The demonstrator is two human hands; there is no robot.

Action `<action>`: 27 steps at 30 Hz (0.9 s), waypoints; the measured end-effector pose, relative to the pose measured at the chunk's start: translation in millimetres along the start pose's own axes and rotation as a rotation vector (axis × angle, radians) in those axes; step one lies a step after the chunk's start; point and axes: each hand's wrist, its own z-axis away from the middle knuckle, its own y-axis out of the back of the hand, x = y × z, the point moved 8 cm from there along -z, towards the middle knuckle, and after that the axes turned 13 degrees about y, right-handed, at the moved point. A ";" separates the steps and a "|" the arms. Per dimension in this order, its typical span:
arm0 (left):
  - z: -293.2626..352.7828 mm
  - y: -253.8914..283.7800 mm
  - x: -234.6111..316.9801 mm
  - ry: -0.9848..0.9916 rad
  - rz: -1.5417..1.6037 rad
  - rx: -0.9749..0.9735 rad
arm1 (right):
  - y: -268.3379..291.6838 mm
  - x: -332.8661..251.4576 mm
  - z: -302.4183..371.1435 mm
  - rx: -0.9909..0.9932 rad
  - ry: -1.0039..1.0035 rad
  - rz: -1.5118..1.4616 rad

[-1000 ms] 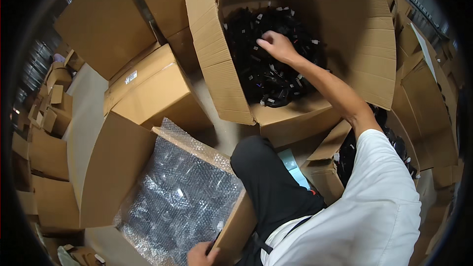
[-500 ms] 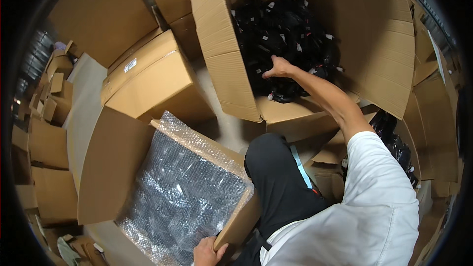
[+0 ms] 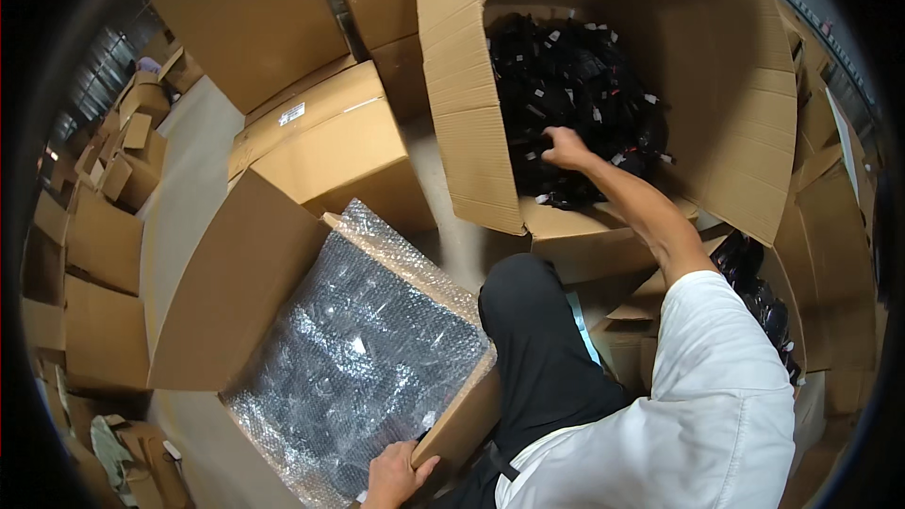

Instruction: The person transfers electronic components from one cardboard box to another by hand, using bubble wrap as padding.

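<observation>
Warehouse floor [image 3: 193,198], grey, crowded with cardboard on all sides.

Big open box [image 3: 745,113] top centre, flaps up, tilted toward the viewer, loaded with small black parts [image 3: 575,75] bearing white tags (too small and jumbled to tell what kind).

Second open box [image 3: 236,292] lower left, one flap out to the left, lined and covered with bubble wrap [image 3: 363,358]; dark contents faint under the wrap, not identifiable.

Closed carton [image 3: 325,146] with a white label between the two, just behind the wrapped box. More flattened and stacked cartons [image 3: 94,236] along the left rim. Another small open box [image 3: 782,320] at right with black parts, partly hidden behind the white sleeve [image 3: 716,386].

Dark trouser knee [image 3: 537,339] centre bottom, between both boxes.

Right hand [image 3: 566,146] reaching into the big box, arm bare from the sleeve, hand down on the black parts near the front wall; fingers curled down into the pile, closed around something black, exact piece not clear.

Left hand [image 3: 396,476] at bottom edge, gripping the near corner of the wrapped box; thumb on top of the cardboard edge, fingers wrapped under, pressed together.

Black parts: inside the big box, heaped against the back and centre, right hand in the front part of the heap. Hands well apart, one per box.
</observation>
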 end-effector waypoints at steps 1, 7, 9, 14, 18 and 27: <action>-0.7 -0.6 0.5 0.006 0.009 0.003 | 18.2 13.5 3.0 0.080 -0.035 -0.037; -3.4 19.5 16.3 -0.088 -0.029 0.098 | 117.1 56.2 29.0 0.260 -0.331 -0.801; 0.9 47.8 19.6 -0.109 0.113 0.193 | 148.8 16.2 29.3 0.284 -0.293 -1.072; -50.2 106.6 38.1 0.114 0.987 0.291 | 215.2 -159.0 32.0 0.081 0.046 -1.410; -104.4 127.4 124.4 -0.161 1.641 0.115 | 168.1 -306.6 57.9 -0.110 0.079 -1.535; -46.0 125.5 56.6 -0.135 1.712 0.207 | 68.7 -462.6 91.7 -0.705 0.286 -1.418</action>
